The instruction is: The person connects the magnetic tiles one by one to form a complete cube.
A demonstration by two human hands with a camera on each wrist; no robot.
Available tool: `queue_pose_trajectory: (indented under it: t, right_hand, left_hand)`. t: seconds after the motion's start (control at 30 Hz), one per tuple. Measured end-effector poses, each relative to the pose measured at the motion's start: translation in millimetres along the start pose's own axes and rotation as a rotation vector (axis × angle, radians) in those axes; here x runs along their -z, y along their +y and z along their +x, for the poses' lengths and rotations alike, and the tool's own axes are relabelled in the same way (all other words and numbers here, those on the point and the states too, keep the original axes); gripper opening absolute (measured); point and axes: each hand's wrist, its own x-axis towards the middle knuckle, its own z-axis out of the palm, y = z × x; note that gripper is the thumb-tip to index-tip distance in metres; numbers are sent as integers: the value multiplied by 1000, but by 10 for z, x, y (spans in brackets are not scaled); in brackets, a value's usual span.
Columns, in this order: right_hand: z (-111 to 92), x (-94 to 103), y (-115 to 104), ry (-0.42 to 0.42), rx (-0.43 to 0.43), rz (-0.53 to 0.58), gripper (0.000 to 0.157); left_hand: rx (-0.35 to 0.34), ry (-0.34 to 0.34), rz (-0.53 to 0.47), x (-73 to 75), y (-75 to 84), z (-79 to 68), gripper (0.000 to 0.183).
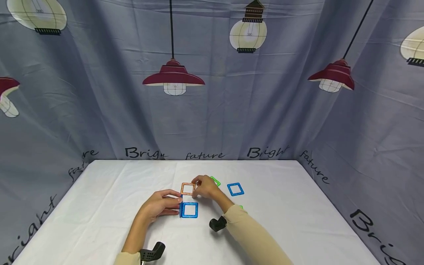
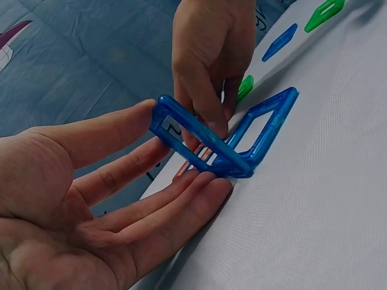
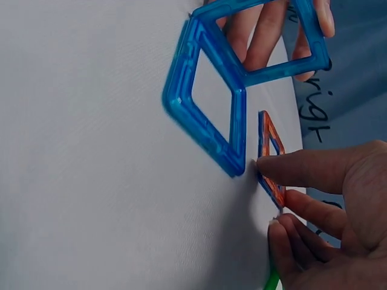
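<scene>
My left hand [image 1: 159,204] holds a blue square magnetic tile [image 2: 205,136] upright by its edges, fingers at its upper corner and lower edge. Along its bottom, that tile meets another blue square tile [image 1: 190,216], which lies flat on the white table. Just beyond them, my right hand [image 1: 206,187] pinches an orange square tile [image 1: 188,183] between thumb and fingers. A blue edge shows along the orange tile [image 3: 275,128] in the right wrist view; whether it is a second tile I cannot tell. The orange tile sits close to the blue pair.
Right of my right hand lies a loose blue tile [image 1: 238,194]. A green tile [image 1: 217,181] is partly hidden behind that hand, and another green piece [image 1: 241,207] peeks out by the right forearm. A grey printed curtain [image 1: 218,121] hangs behind the white-covered table [image 1: 285,221].
</scene>
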Motion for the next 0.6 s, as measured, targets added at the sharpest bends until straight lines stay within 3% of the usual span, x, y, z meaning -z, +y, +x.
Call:
queue_pose_trajectory:
  t: [0.6]
  right_hand:
    - [-126, 129, 110, -52, 28, -20, 46]
  left_hand:
    - [-5, 7, 15, -2, -2, -36, 47]
